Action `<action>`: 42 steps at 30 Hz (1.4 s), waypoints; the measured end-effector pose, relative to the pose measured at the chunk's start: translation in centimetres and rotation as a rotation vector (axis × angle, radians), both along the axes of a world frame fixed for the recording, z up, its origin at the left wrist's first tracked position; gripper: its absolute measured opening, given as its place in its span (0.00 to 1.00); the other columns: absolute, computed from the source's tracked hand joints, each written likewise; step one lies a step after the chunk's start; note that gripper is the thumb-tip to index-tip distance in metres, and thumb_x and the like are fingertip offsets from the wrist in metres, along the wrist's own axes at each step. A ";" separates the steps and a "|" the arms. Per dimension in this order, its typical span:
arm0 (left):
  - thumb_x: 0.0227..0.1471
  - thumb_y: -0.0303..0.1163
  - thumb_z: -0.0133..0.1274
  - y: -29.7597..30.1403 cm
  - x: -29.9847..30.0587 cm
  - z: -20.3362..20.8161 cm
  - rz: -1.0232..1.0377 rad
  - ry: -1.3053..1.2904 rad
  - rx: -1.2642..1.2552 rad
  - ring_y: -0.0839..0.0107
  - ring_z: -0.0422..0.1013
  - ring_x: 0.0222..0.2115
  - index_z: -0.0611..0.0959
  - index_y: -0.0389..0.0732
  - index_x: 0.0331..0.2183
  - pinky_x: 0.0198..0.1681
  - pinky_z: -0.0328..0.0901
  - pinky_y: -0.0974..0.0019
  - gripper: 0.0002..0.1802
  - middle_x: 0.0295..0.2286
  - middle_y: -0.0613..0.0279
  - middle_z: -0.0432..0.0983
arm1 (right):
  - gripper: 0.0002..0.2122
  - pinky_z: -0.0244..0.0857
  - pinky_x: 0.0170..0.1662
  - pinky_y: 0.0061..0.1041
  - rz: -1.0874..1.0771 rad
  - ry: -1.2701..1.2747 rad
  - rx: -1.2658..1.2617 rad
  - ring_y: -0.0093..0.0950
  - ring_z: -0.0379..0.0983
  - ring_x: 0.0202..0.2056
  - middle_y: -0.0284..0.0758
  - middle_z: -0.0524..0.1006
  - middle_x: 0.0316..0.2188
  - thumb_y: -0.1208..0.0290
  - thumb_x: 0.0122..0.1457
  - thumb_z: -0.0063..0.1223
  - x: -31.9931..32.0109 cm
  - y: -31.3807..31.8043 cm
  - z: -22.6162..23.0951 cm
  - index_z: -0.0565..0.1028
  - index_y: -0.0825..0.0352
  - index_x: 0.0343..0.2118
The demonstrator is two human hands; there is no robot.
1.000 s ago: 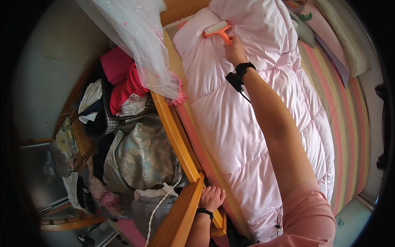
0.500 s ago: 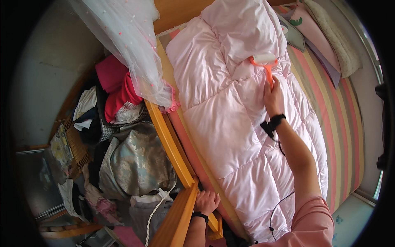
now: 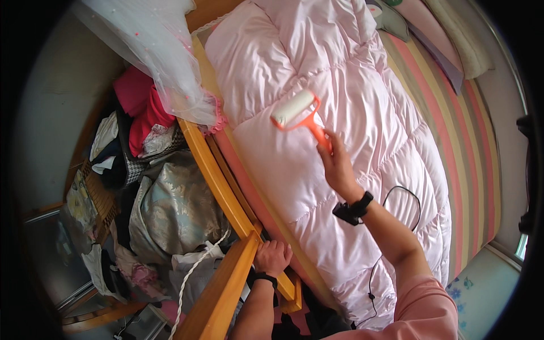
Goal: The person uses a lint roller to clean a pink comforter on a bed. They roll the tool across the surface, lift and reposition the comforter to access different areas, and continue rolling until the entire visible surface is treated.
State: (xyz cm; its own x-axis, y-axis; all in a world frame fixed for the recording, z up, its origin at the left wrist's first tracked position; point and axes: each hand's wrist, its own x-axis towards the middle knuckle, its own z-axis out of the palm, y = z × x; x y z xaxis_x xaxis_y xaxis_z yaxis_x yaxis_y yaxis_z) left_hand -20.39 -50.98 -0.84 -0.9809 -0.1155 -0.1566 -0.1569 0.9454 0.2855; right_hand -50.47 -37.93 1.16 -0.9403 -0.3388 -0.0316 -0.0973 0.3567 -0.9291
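My right hand (image 3: 338, 165) is closed around the orange handle of a lint roller (image 3: 293, 111). Its white roll hangs over a puffy pale pink quilt (image 3: 277, 164); whether it touches the fabric I cannot tell. The quilt lies bunched along the left part of a bed with a striped sheet (image 3: 453, 164). Down at the bed's near left corner, my left hand (image 3: 273, 258) grips the wooden bed rail (image 3: 211, 170), its fingers folded over the top. Dark bands circle both wrists, and a black cable (image 3: 371, 277) trails over the quilt near my right arm.
A white net curtain (image 3: 153, 56) hangs at the bed's far left corner. Left of the rail are heaped clothes, a red cloth (image 3: 148, 122) and a shiny patterned fabric bundle (image 3: 178, 207). A wooden post (image 3: 221, 289) and twisted white cord (image 3: 190, 277) stand close. Pillows (image 3: 391, 20) lie far right.
My right hand has brought the lint roller left and nearer to me across the quilt, turning its head leftward. My left hand stays on the rail. The whole view has shifted slightly.
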 end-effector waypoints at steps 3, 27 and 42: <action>0.54 0.44 0.57 0.0 -0.1 0.0 -0.002 0.016 -0.008 0.56 0.73 0.28 0.77 0.44 0.18 0.36 0.66 0.54 0.18 0.21 0.58 0.74 | 0.18 0.67 0.55 0.42 -0.011 -0.138 0.129 0.53 0.72 0.53 0.52 0.75 0.53 0.73 0.66 0.51 7.9 4.6 -1.7 0.69 0.68 0.58; 0.53 0.41 0.58 0.1 -0.2 -0.2 -0.039 0.055 -0.071 0.54 0.74 0.28 0.77 0.42 0.19 0.36 0.67 0.52 0.17 0.21 0.58 0.75 | 0.19 0.66 0.55 0.42 -0.063 -0.001 0.192 0.53 0.72 0.53 0.53 0.75 0.53 0.68 0.67 0.49 6.9 4.1 -3.6 0.70 0.70 0.58; 0.54 0.40 0.58 0.0 -0.1 -0.5 -0.038 0.085 -0.060 0.54 0.73 0.28 0.77 0.43 0.18 0.37 0.67 0.52 0.17 0.21 0.58 0.74 | 0.18 0.65 0.57 0.39 -0.172 0.129 0.284 0.49 0.72 0.53 0.50 0.74 0.52 0.76 0.67 0.49 13.7 17.8 0.9 0.69 0.70 0.58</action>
State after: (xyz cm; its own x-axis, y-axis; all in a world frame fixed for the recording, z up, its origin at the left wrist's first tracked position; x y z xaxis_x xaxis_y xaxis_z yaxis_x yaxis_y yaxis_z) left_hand -20.50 -51.02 -1.29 -0.9941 -0.0848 -0.0669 -0.0985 0.9661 0.2385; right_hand -36.78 -20.13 2.08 -0.9852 -0.1699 0.0211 -0.1235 0.6205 -0.7744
